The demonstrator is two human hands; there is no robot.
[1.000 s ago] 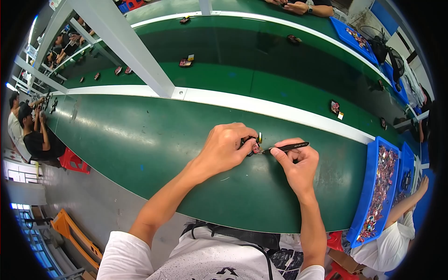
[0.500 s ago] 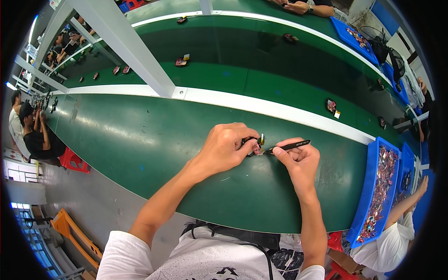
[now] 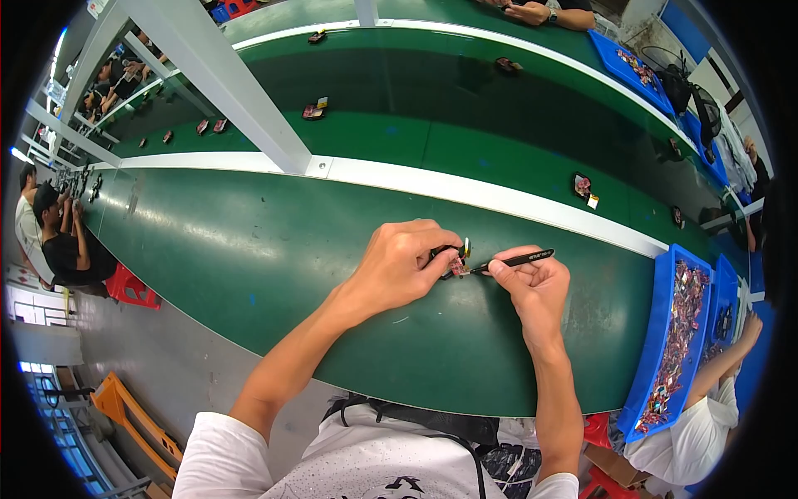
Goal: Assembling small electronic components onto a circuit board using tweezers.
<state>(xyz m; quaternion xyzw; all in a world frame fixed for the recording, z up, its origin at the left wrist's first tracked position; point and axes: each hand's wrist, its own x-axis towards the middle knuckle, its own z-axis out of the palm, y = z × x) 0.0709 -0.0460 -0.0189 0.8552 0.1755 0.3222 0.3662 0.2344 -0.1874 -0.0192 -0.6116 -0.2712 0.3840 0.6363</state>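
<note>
My left hand [image 3: 403, 264] is closed around a small black-cased part with a reddish inside [image 3: 456, 264]. A pale and yellow tab [image 3: 466, 247] sticks up at its edge, while my fingers hide much of the casing. Pinched in my right hand [image 3: 534, 291] are black tweezers [image 3: 529, 259], slanting down toward the left. Their tip is at the reddish inside of the part; whether it grips anything there is too small to tell. Both hands are over the green worktable [image 3: 349, 200].
A blue bin [image 3: 656, 324] of small colourful pieces stands at the right table end. Beyond a white rail [image 3: 465, 193], a green conveyor belt [image 3: 374, 137] carries several similar parts, including one black-cased part [image 3: 583, 186]. A white post [image 3: 224, 79] rises at the rail. Co-workers sit left and right.
The parts on the conveyor belt have shifted slightly to the left. My hands, the held part and the tweezers stay almost in place.
</note>
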